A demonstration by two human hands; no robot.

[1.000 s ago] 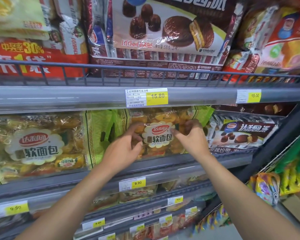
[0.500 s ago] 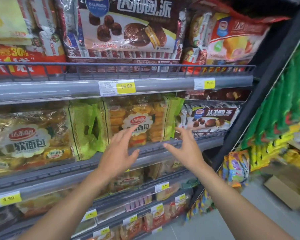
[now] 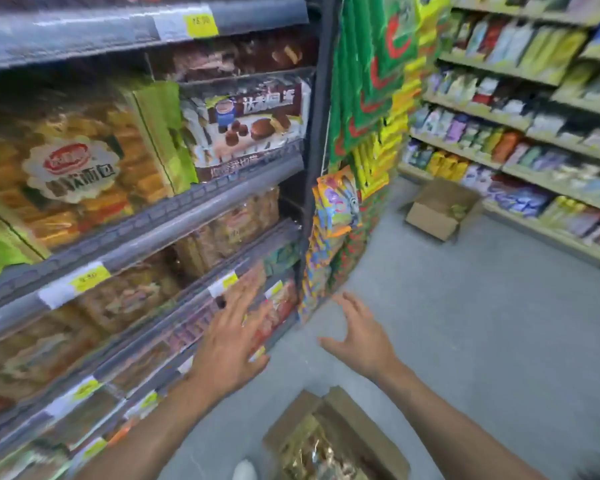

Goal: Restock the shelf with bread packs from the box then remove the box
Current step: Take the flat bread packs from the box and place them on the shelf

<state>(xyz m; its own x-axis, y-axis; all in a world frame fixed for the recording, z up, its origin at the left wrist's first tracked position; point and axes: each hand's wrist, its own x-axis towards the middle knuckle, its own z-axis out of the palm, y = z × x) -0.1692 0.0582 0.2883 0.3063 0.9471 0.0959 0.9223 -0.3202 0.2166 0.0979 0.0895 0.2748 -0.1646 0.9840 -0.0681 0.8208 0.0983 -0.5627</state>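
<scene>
A bread pack with a green edge and a white label stands on the shelf at upper left. On the floor at the bottom of the view lies an open cardboard box with bread packs inside. My left hand hovers open with spread fingers in front of the lower shelves. My right hand is open too, over the grey floor just above the box. Neither hand holds anything. The view is blurred.
A second cardboard box sits on the floor by the far shelving on the right. Hanging snack bags cover the shelf end post. Chocolate pie packs stand next to the bread. A white shoe shows beside the near box.
Both hands let go of the bread pack on the shelf and dropped down and away. The view swung right and down, bringing the floor and the box into sight.
</scene>
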